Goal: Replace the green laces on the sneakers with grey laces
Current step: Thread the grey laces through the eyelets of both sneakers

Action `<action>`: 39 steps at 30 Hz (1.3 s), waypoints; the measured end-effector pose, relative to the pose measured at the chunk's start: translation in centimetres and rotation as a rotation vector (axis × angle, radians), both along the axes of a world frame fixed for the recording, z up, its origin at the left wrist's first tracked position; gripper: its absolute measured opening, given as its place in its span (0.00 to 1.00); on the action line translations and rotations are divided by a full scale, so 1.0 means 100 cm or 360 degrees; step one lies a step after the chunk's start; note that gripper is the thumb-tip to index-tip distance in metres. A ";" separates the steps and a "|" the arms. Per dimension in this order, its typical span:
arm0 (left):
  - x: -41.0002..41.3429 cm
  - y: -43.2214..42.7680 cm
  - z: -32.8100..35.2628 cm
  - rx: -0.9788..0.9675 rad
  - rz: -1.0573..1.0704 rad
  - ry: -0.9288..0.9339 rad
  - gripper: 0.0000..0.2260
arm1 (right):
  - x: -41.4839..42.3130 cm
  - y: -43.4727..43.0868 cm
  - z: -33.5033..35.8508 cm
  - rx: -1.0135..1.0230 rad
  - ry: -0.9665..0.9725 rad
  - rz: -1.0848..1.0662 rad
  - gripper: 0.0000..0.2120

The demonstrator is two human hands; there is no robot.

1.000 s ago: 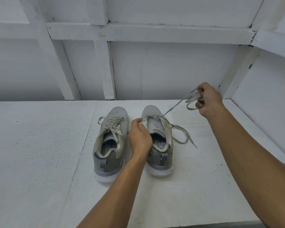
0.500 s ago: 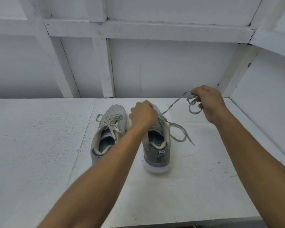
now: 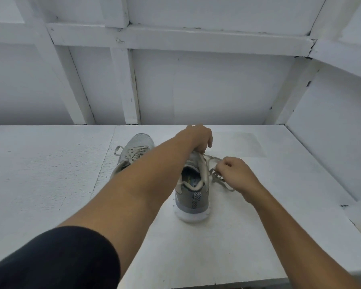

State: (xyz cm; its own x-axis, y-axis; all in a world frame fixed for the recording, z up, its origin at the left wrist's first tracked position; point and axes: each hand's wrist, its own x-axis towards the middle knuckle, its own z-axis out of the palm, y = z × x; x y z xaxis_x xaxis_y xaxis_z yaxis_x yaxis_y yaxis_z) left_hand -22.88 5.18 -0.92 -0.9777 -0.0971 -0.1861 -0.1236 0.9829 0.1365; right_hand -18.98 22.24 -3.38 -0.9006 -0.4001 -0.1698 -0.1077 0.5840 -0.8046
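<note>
- The step in hand looks like pulling the old lace (image 3: 212, 157) out of the right shoe (image 3: 193, 197), one hole at a time.
- To do it well, the left hand (image 3: 197, 138) should hold the front of the shoe down, so it does not slide on the table (image 3: 50, 174).
- The right hand (image 3: 237, 174) should pull the lace gently and straight out to the right, so it does not catch in a hole.
- The left hand reaches over the far end of the right shoe. Its fingers curl down and grip the shoe top where the lace crosses.
- The right hand is just right of the shoe, low over the table. Its fingers pinch the loose lace.
- The right shoe stands in the middle of the table, heel near and toe far. It is grey with a white sole. Its lace lies in a loose heap on its right side.
- The left shoe (image 3: 137, 147) sits just beside it, partly hidden by the arm, and is laced up.
- Both laces look pale, and I cannot tell if they are green.
</note>
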 end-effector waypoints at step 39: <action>0.117 0.012 0.029 0.0906 -0.0316 0.0380 0.08 | -0.129 -0.030 0.089 -0.0839 -0.0383 -0.0484 0.04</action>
State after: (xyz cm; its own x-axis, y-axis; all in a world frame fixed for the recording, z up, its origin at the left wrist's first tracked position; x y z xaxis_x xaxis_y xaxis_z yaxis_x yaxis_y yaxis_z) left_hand -11.20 6.33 2.00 -0.9878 0.1394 0.0697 0.1513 0.7498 0.6442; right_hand -31.87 19.25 5.55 -0.9480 -0.2183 -0.2315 0.2189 0.0807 -0.9724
